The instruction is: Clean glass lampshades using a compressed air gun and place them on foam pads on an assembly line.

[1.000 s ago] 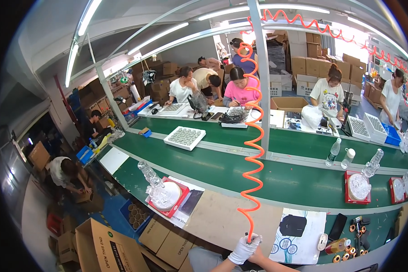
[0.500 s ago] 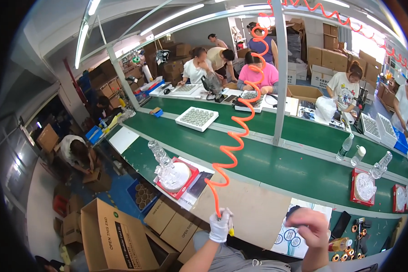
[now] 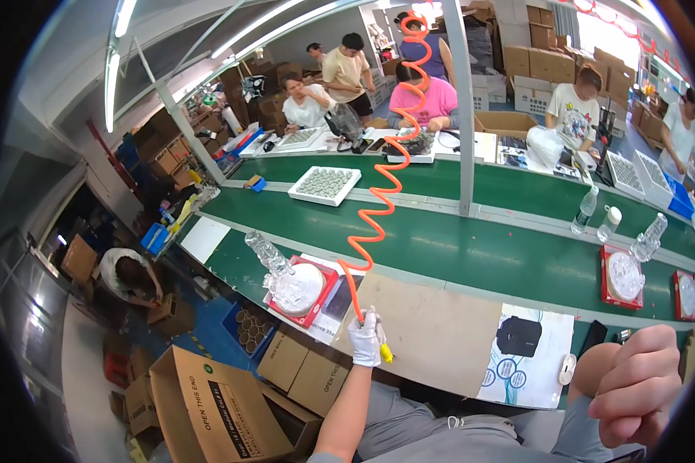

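My left hand (image 3: 366,341), in a white glove, is closed around a yellow-ended tool (image 3: 386,353) at the lower end of an orange coiled hose (image 3: 378,202). It hovers over the near edge of a tan board (image 3: 428,324). My bare right hand (image 3: 639,380) is a curled fist at the lower right, beyond the board; whatever it may hold is hidden. Between the hands lies a printed white sheet (image 3: 548,339) bearing a flat black piece (image 3: 519,336). A small white oval item (image 3: 567,369) rests at the sheet's right edge, near my right hand.
A red box (image 3: 328,287) with a round white disc and clear plastic stands left of the board; similar red boxes (image 3: 611,297) sit right. A green conveyor (image 3: 440,239) runs behind, with a white tray (image 3: 324,187). An open carton (image 3: 201,409) stands lower left. Co-workers sit opposite.
My right hand has moved right and down off the printed sheet, uncovering the black piece. My left hand still grips the hose tool, slightly higher in view. The whole view has shifted.
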Demonstrator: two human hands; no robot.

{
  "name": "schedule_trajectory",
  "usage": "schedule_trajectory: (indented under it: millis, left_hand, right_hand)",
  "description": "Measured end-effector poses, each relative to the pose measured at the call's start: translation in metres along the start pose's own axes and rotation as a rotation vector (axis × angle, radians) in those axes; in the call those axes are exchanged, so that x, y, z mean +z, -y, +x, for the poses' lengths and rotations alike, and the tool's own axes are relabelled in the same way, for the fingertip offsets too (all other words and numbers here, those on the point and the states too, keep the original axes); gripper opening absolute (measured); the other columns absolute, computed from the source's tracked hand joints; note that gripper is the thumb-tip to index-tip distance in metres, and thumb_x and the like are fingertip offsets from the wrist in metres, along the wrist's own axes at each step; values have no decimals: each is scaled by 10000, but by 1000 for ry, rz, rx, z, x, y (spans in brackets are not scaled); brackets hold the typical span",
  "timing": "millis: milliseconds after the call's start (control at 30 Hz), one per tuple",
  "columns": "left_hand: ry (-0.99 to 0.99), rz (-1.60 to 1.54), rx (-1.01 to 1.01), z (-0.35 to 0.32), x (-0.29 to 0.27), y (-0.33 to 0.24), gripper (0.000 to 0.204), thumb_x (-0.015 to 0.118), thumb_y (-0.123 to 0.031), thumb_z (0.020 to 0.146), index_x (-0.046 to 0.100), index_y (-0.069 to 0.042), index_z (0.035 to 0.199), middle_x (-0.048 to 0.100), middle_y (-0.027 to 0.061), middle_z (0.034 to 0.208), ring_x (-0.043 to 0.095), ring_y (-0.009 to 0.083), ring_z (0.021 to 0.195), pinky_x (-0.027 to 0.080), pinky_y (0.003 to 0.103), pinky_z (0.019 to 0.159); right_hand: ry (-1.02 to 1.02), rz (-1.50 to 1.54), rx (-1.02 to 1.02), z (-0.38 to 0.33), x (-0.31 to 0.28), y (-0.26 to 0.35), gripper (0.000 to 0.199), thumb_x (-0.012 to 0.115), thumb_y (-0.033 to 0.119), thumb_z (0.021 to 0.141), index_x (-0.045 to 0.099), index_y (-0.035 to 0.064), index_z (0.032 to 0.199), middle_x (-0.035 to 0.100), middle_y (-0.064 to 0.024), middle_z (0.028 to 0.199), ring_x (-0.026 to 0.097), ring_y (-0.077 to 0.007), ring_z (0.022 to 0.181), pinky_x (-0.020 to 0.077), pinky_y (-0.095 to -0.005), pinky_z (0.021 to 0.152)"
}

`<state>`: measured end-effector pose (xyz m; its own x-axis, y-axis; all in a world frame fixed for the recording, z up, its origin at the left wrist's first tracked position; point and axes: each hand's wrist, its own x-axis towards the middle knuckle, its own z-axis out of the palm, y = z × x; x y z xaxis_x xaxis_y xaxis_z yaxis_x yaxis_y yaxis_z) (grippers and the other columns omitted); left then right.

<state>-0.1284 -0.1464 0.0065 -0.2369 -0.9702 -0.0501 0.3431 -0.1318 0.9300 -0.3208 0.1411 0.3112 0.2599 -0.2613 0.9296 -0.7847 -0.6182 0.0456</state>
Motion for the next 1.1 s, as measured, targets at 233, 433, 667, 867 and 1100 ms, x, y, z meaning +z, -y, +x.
schedule_trajectory:
  millis: [233,433,667,867,1100]
  left_hand:
    - [27,22,2,-2,-4,0,297,547,-255,968,499,-101,719,394,-12,428,348,84,296,296,257,322]
    - [23,30,12,-3,-1,0,301,562,-262,960,498,-102,713,385,-12,421,345,84,295,295,258,318]
    - [3,28,9,-2,1,6,301,599,-254,940,499,-94,704,428,-22,477,363,72,321,295,247,325]
    - [-84,132,33,-6,-8,38,246,679,-174,881,526,-115,697,458,-64,548,372,32,413,266,225,384]
    - [-47,286,-68,-30,-2,55,265,708,-219,864,545,-112,683,475,-68,563,408,28,483,317,238,437]
  right_hand:
    - [68,428,-188,36,5,-2,341,596,136,906,550,244,1227,581,-88,728,502,-151,466,356,-256,405]
    - [224,309,-28,10,-25,-8,44,647,219,895,628,208,933,616,13,692,520,-69,492,337,-184,436]
    - [151,282,-32,-7,-23,-14,119,674,273,892,670,163,845,661,61,713,548,-24,502,354,-137,456]
    - [-364,335,21,-5,16,-3,272,656,214,908,600,82,1139,693,-13,783,599,-75,502,440,-149,467]
    - [121,460,-47,11,-3,-25,290,648,92,831,591,56,1113,593,-128,768,526,-176,484,376,-263,409]
